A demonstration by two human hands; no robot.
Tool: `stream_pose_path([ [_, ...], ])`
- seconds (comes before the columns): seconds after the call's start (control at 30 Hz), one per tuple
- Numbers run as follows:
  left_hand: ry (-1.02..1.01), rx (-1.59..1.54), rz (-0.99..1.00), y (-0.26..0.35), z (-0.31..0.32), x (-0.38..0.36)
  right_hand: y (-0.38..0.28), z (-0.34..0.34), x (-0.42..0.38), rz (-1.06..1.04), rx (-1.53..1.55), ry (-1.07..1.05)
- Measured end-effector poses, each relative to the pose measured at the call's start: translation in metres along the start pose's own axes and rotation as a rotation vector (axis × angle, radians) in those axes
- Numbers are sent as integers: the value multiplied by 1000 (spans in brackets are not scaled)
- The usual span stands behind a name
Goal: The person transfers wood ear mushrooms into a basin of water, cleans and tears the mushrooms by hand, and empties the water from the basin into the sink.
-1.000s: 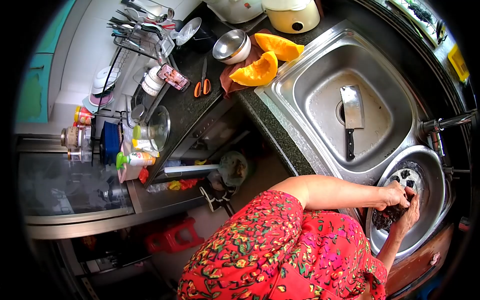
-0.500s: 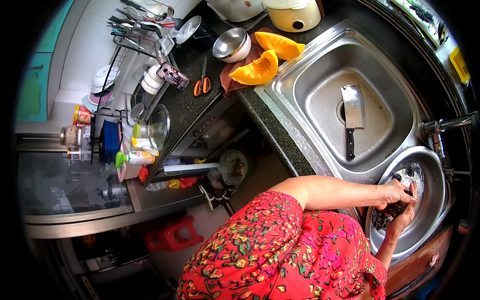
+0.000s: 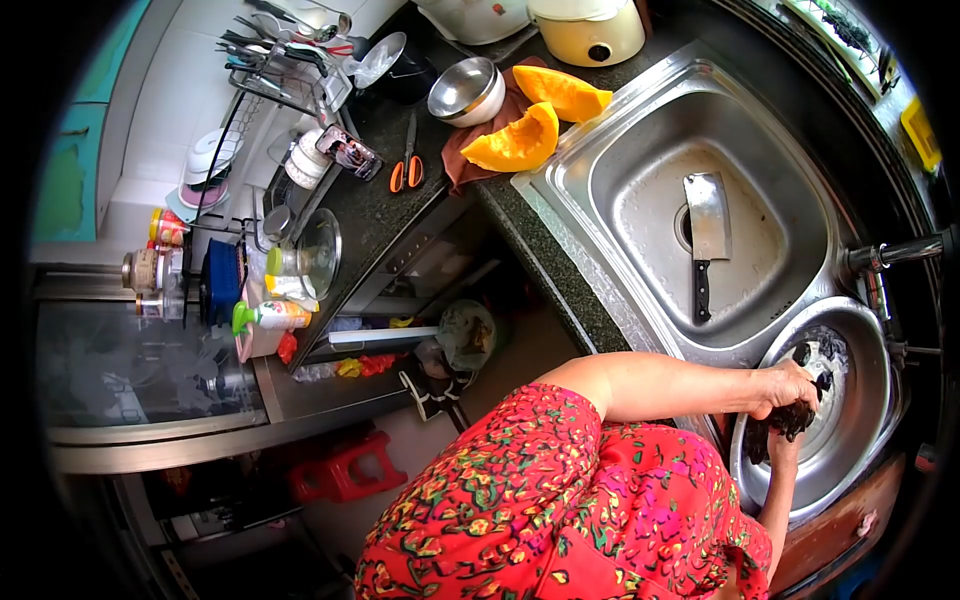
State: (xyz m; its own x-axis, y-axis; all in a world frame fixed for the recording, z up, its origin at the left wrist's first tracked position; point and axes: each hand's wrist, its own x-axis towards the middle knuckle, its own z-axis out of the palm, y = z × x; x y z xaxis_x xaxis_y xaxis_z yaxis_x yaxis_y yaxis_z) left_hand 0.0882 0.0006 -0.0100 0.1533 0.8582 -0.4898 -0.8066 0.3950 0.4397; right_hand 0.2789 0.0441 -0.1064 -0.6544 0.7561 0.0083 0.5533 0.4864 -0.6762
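Note:
Both hands are over the round metal basin (image 3: 868, 400) at the right. My left hand (image 3: 785, 388) is closed on a dark, wet, blackish-brown clump (image 3: 793, 420) with soft, ragged edges, whose exact kind I cannot make out. My right hand (image 3: 784, 448) comes up from below and supports the same clump, which hides most of its fingers. Several small dark pieces (image 3: 802, 353) lie or hang beside my left hand. White residue or cloudy liquid shows in the basin behind the fingers.
A cleaver (image 3: 708, 225) lies in the sink (image 3: 640, 270) beside the basin. The tap (image 3: 900, 250) juts in from the right. Orange pumpkin wedges (image 3: 515, 140) rest on a brown cloth, near a metal bowl (image 3: 466, 92), scissors (image 3: 408, 165) and a propped phone (image 3: 348, 152).
The two hands, pressed together earlier, now have the dark clump bulging between them. My left hand's fingers have curled down over it, and my right hand's fingers have gone out of sight beneath it.

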Motion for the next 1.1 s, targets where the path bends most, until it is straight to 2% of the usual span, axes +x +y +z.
stream_pose_path([
  [0.07, 4, 32, 18, 4, 0, -6, -6, -3, 3, -9, 51, -47],
  [0.13, 2, 23, 18, 4, -2, -4, -38, -23, 15, 228, -139, -21],
  [0.17, -1, 15, 15, 5, -2, -4, -40, -22, 13, 229, -139, -21],
  [0.23, 13, 39, -6, 7, 3, -5, -40, -18, 10, 242, -133, -149],
  [0.27, 5, 58, 14, 1, 3, 0, -27, -8, 0, 83, -88, -143],
  [0.37, -15, 115, 39, -2, 2, 1, 4, -6, -11, -6, -75, -259],
  [0.43, -21, 90, 5, 0, 1, -1, 13, -7, -1, -50, -128, -179],
  [0.5, -13, 89, -6, 3, -4, -3, -11, -23, 20, 280, 356, 58],
  [0.53, -8, 85, -20, 4, -4, -3, -11, -32, 21, 283, 355, 58],
  [0.6, -32, 81, -9, 3, -1, -5, -8, -46, 24, 475, 619, 33],
  [0.77, -94, 80, 4, 3, 3, -7, -27, -56, 35, 526, 694, 167],
  [0.83, -94, 80, 13, 4, 1, -7, 19, -66, 36, 635, 416, 62],
  [0.87, -89, 129, 16, 6, 0, -7, 83, -62, 31, 598, 234, 102],
  [0.9, -85, 177, 20, 7, 0, -7, 68, -53, 34, 598, 235, 101],
  [0.97, -83, 184, 7, 6, 2, -7, 20, -30, 40, -190, -519, 474],
  [1.0, -81, 191, -6, 5, 2, -7, -8, -29, 37, -109, -207, 244],
  [1.03, -81, 189, -7, 4, 2, -6, 9, -30, 36, -109, -207, 242],
  [1.1, -66, 192, 20, 1, 0, -3, 39, -33, 36, 376, 160, 13],
])
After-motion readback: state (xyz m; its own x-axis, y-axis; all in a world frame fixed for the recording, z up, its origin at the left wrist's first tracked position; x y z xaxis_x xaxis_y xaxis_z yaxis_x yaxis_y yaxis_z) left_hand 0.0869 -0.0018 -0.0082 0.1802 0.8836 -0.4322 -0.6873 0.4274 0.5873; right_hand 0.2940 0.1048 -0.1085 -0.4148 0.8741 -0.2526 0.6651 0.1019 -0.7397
